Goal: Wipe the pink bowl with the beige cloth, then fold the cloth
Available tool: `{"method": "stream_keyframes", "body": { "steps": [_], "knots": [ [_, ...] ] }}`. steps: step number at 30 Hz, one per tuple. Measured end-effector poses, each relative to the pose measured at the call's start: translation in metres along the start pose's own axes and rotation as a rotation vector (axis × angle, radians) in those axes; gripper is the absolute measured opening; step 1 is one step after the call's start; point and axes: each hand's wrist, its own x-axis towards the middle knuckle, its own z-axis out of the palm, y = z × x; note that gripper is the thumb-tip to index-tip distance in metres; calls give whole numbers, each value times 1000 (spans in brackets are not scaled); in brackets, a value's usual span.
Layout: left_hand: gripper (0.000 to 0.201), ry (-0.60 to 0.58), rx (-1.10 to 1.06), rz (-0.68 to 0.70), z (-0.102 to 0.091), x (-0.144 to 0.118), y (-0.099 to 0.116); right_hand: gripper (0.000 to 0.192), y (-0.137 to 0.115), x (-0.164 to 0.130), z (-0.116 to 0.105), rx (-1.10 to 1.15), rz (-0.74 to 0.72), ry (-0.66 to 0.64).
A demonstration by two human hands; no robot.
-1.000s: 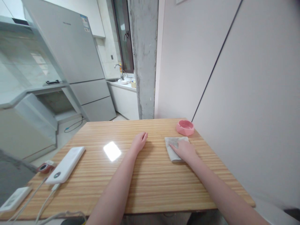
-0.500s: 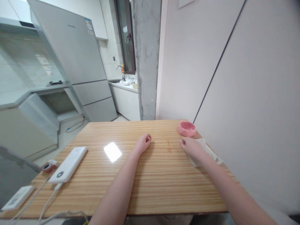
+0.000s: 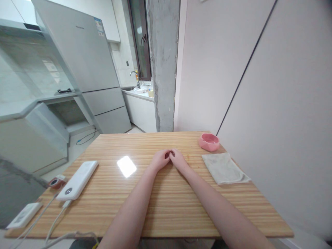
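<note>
Wooden table (image 3: 160,207) — right hand (image 3: 177,159) off the cloth (image 3: 223,168), now touching left hand (image 3: 160,159), both loosely curled, empty

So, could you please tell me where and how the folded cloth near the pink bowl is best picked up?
Take the cloth at its near right corner, coming from above on the right-hand side. It lies flat and folded on the table, so pinch all layers there. That corner reaches the table's right edge, away from the pink bowl; the right hand is nearest.

Bright even light, glare patch on table (image 3: 160,207), edges warped
</note>
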Motion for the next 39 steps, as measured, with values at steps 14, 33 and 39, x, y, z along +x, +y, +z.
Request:
{"method": "stream_keyframes", "body": {
  "steps": [14, 33, 39],
  "knots": [
    [18, -2, 4, -79, -2, 0, 1, 29, 1, 3, -82, -455, -52, 398],
    [40, 181, -8, -1, -6, -2, 2, 4, 6, 6, -89, -488, -121, 186],
    [30, 221, 163, 227, -16, 0, 0, 6, -22, 0, -46, -352, -435, -59]
  ]
}}
